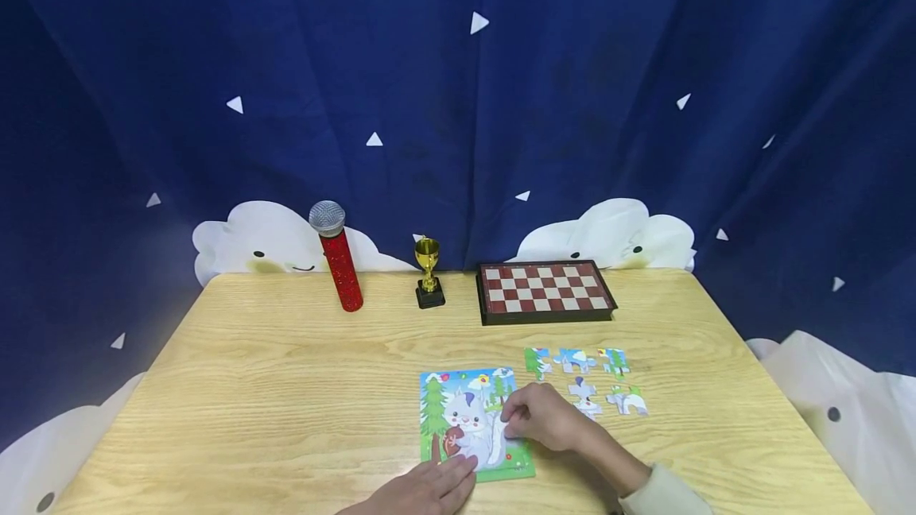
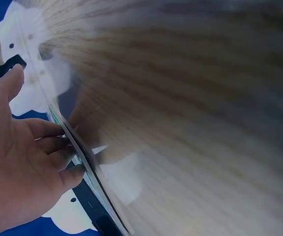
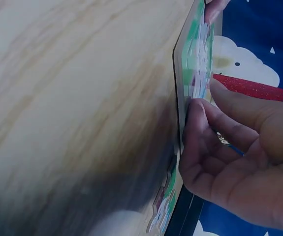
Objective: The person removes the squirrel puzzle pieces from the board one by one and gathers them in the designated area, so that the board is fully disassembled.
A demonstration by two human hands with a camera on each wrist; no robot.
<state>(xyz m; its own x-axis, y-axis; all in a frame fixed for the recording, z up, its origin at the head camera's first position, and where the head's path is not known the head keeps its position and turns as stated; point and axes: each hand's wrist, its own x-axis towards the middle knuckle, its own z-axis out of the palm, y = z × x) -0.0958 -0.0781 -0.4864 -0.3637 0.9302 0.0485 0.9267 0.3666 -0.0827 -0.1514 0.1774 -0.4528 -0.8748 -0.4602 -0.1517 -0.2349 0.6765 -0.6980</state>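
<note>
A square jigsaw puzzle (image 1: 432, 404) with a squirrel picture lies on the wooden table. My left hand (image 1: 429, 487) rests its extended fingers on the puzzle's near left part; in the left wrist view the fingertips meet its edge. At the puzzle's right side, my right hand (image 1: 540, 418) has its thumb and curled fingers pinched together over the squirrel's tail, on a puzzle piece mostly hidden by the fingers. In the right wrist view these fingers (image 3: 195, 120) touch the puzzle board (image 3: 188, 64). Several loose puzzle pieces (image 1: 585, 392) lie in two rows beyond the right hand.
Along the table's back edge stand a red microphone (image 1: 342, 269) with a silver head, a small gold trophy cup (image 1: 427, 254) on a black base, and a red-and-white checkered board (image 1: 547, 289). A dark blue curtain (image 1: 429, 62) with white triangles and clouds hangs behind.
</note>
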